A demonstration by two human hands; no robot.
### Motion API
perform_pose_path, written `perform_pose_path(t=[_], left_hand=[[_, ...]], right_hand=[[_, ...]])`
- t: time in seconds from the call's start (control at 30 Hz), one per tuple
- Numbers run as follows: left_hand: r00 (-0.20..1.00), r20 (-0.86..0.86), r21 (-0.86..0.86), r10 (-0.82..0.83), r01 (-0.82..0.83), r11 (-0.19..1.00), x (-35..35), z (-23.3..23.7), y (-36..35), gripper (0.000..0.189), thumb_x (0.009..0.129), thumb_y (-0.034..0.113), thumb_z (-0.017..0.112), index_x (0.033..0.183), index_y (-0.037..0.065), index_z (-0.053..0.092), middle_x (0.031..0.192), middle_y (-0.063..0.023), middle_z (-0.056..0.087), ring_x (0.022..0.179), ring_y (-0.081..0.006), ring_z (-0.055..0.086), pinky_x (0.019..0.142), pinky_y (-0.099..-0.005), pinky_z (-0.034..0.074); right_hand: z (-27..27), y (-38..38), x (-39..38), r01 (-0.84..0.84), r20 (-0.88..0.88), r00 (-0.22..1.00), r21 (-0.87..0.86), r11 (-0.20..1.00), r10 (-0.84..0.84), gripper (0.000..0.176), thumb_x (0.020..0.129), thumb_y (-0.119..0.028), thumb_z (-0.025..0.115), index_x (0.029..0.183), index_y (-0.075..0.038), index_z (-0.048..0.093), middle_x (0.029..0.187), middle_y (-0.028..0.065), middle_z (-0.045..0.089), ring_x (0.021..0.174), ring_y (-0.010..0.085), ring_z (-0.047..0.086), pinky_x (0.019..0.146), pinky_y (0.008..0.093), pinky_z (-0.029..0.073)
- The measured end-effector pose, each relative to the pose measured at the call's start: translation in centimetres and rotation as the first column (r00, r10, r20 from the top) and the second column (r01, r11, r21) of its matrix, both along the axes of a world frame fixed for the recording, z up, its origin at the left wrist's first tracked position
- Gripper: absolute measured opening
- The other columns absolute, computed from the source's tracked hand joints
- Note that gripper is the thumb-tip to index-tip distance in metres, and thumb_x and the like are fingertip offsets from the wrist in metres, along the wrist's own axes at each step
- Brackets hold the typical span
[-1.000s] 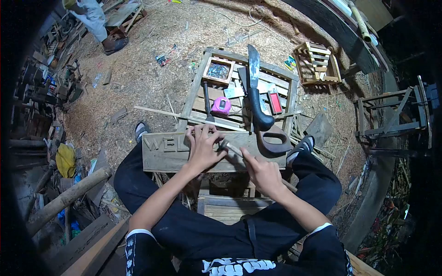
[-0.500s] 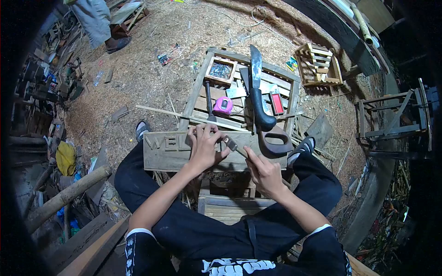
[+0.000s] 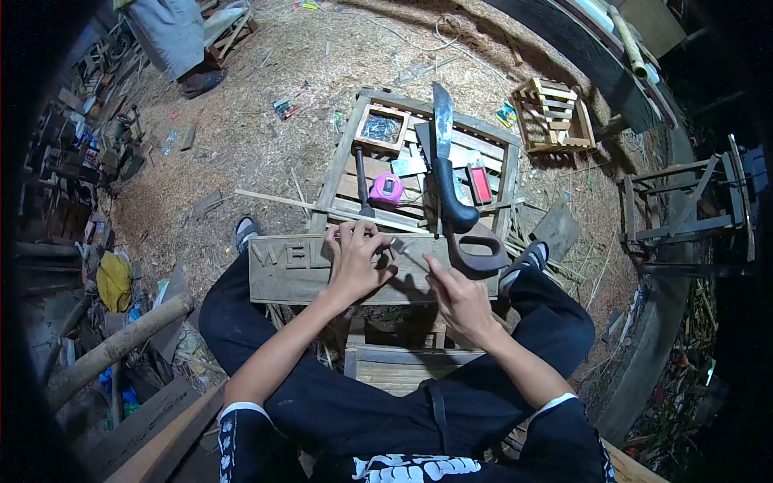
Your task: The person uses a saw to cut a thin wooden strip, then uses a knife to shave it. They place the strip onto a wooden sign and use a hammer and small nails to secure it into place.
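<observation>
A wooden board (image 3: 278,286) lies across in front of my knees, with raised wooden letters (image 3: 295,256) reading "WEL" at its left part. My left hand (image 3: 358,262) rests on the board just right of these letters. Its fingers are curled and closed together; whatever they pinch is hidden behind them. My right hand (image 3: 465,304) is wrapped round the handle of a small hammer (image 3: 412,256). The hammer's head, smeared by motion, is close to the left fingertips.
Beyond the board, a slatted wooden crate top (image 3: 342,181) bears a box of nails (image 3: 382,129), a pink tape measure (image 3: 386,188), a large knife (image 3: 444,137) and a handsaw (image 3: 479,251). A small wooden crate (image 3: 555,117) stands right; another person's leg (image 3: 173,40) is far left.
The hammer head has swung slightly and now looks blurred. My right hand has shifted a little left; my left hand stays in place on the board. The whole view has shifted slightly.
</observation>
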State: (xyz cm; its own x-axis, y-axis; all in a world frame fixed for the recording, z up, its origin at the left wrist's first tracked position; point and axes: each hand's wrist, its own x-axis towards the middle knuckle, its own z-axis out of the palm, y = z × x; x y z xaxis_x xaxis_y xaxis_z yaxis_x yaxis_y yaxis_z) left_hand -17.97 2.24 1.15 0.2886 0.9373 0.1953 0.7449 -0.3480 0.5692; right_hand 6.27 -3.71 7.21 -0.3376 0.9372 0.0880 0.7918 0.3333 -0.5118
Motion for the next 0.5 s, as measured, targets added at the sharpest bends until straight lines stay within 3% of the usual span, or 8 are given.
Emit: perform_pose_path(t=[0.07,0.1,0.2,0.5], left_hand=[[1.000,0.010,0.007,-0.017,0.017,1.000,-0.1,-0.3,-0.1,0.045,0.072,0.037,0.090,0.109,0.016,0.075,0.123,-0.0093,0.056,0.128,-0.0328,0.044,0.113,-0.0594,0.021],[1.000,0.014,0.054,-0.006,0.006,0.999,0.1,-0.3,-0.1,0.045,0.070,0.040,0.089,0.103,0.013,0.074,0.123,-0.0074,0.057,0.129,-0.0321,0.044,0.112,-0.0566,0.021],[1.000,-0.017,0.050,0.001,0.000,0.999,0.1,0.0,-0.3,0.048,0.069,0.040,0.088,0.107,0.014,0.074,0.124,-0.0076,0.057,0.129,-0.0314,0.045,0.111,-0.0557,0.021],[0.999,0.013,0.009,-0.032,0.032,0.999,-0.1,0.4,-0.3,0.053,0.067,0.035,0.085,0.116,0.018,0.076,0.121,-0.0066,0.057,0.128,-0.0296,0.044,0.114,-0.0561,0.019]], right_hand=[[0.0,0.5,0.0,0.029,-0.053,0.998,0.015,0.999,-0.028,0.052,0.104,-0.021,0.067,0.154,-0.020,0.056,0.080,0.0158,0.064,0.064,0.0383,0.067,0.057,0.0497,0.051],[0.0,0.8,0.1,0.065,-0.107,0.992,0.037,0.997,-0.061,0.050,0.104,-0.021,0.066,0.154,-0.020,0.056,0.080,0.0159,0.064,0.064,0.0386,0.066,0.058,0.0499,0.051],[-0.6,1.2,0.6,0.073,-0.042,0.997,0.034,0.997,-0.071,0.051,0.104,-0.021,0.067,0.154,-0.020,0.056,0.079,0.0158,0.064,0.065,0.0387,0.066,0.059,0.0503,0.051],[-0.5,1.6,1.2,0.135,-0.108,0.985,-0.001,0.991,-0.134,0.050,0.104,-0.020,0.067,0.153,-0.019,0.057,0.083,0.0192,0.067,0.072,0.0426,0.067,0.063,0.0517,0.051]])
